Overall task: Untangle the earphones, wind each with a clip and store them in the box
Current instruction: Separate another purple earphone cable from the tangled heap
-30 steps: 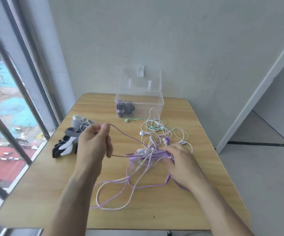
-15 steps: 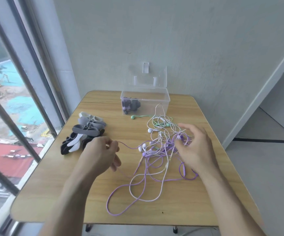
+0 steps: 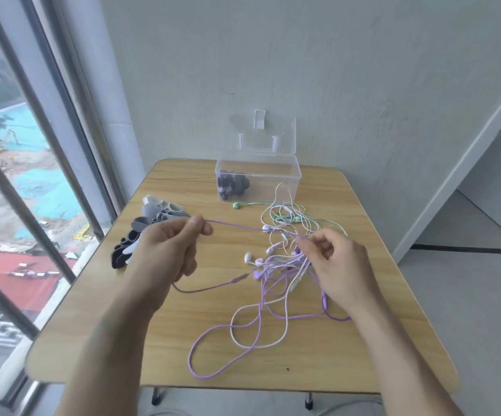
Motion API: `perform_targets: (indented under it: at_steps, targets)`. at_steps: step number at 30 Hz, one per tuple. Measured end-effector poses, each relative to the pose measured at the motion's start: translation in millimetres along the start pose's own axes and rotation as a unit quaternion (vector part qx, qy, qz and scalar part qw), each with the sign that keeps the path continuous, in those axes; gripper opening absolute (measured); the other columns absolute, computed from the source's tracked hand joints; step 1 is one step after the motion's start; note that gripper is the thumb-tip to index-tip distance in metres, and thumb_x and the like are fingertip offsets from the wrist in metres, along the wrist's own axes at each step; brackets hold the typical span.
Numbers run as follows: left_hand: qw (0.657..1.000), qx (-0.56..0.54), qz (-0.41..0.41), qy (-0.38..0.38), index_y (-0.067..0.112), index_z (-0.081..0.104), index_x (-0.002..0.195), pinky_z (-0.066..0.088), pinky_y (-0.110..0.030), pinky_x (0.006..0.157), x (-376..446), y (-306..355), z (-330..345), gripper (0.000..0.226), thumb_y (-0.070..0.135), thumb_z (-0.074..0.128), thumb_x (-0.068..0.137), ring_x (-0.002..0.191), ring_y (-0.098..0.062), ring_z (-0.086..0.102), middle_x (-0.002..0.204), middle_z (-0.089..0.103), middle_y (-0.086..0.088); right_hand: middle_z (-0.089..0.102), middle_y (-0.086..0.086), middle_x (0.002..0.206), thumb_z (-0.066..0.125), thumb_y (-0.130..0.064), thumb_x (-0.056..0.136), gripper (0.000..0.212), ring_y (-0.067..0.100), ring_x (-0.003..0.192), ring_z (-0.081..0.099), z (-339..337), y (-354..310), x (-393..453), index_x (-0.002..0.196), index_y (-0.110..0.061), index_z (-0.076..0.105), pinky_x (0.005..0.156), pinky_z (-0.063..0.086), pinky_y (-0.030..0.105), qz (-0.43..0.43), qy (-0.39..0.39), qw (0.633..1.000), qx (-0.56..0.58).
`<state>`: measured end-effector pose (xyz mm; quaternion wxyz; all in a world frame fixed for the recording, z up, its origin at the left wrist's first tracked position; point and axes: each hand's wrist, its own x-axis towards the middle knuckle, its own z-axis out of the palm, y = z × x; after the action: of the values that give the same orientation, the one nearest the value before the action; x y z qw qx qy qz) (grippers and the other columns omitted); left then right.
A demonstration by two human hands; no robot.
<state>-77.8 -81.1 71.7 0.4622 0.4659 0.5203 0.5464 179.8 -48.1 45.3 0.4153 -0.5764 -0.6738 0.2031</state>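
Observation:
A tangle of purple, white and green earphone cords point(image 3: 282, 265) lies on the wooden table point(image 3: 183, 325). My left hand point(image 3: 168, 250) pinches a purple cord point(image 3: 237, 227) between thumb and forefinger, and the cord runs taut to the right. My right hand point(image 3: 336, 265) pinches the same purple cord at the top of the tangle. A green earphone point(image 3: 237, 205) lies in front of the clear box point(image 3: 258, 181). The box stands open at the back and holds one wound dark bundle point(image 3: 231, 185). A pile of grey, white and black clips point(image 3: 150, 226) lies at the left.
The box lid point(image 3: 256, 135) stands upright against the wall. A window with metal bars point(image 3: 33, 175) runs along the table's left side. A long purple loop point(image 3: 213, 361) reaches toward the table's near edge.
My left hand has risen and drawn the purple cord taut. My right hand has closed from spread fingers over the tangle to a pinch on that cord.

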Motion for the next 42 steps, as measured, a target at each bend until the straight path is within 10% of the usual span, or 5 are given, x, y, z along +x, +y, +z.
perform_targets:
  at_steps: [6,11,18,31,42]
  targets:
    - [0.981,0.107,-0.019,0.159,0.006,0.067,0.091,0.046,-0.034,0.065,9.6,-10.7,10.6,0.027,0.022,0.049,0.103,0.055,-0.021,0.050,0.051,0.055,-0.001,0.056,-0.007,0.067,0.070,-0.024,0.092,0.010,0.011,0.068,0.054,10.4,-1.2,-5.4,0.082,-0.023,0.072,0.059,0.036,0.010,-0.054,0.026,0.997,-0.042]
    - [0.917,0.374,0.109,0.091,0.017,0.054,0.131,0.033,-0.034,0.108,-6.0,-17.1,27.0,0.042,0.018,0.056,0.089,0.122,-0.020,0.044,0.125,0.054,0.001,0.063,-0.008,0.088,0.073,-0.016,0.090,0.005,0.003,0.080,0.057,19.8,-11.3,-9.8,0.091,-0.017,0.078,0.072,0.041,0.011,-0.172,0.042,0.984,0.018]
    - [0.892,0.423,0.049,-0.153,0.027,0.058,0.113,0.050,-0.030,0.080,-14.7,-13.6,48.3,0.029,0.045,0.061,0.091,0.087,-0.008,0.063,0.098,0.067,0.012,0.072,-0.005,0.090,0.067,-0.018,0.096,0.010,0.016,0.081,0.067,35.4,-23.0,-24.0,0.098,-0.013,0.076,0.072,0.053,0.033,-0.209,-0.003,0.973,0.101]
    - [0.838,0.531,-0.066,-0.106,0.023,0.061,0.118,0.047,-0.032,0.076,0.0,-34.0,26.6,0.059,0.057,0.080,0.073,0.097,-0.019,0.060,0.106,0.064,0.000,0.056,-0.019,0.119,0.085,-0.041,0.073,0.071,0.000,0.117,0.048,42.1,-1.3,-19.6,0.136,-0.035,0.053,0.097,0.038,0.016,-0.075,-0.204,0.971,-0.105]
    - [0.997,0.017,-0.069,0.018,0.010,0.058,0.077,0.019,-0.017,0.038,9.8,-9.0,19.4,0.026,0.010,0.049,0.102,0.037,-0.011,0.024,0.045,0.033,0.008,0.057,-0.015,0.120,0.085,-0.029,0.072,0.062,0.007,0.117,0.050,38.4,12.7,-8.0,0.129,-0.030,0.061,0.100,0.046,0.029,-0.049,-0.141,0.985,-0.090]
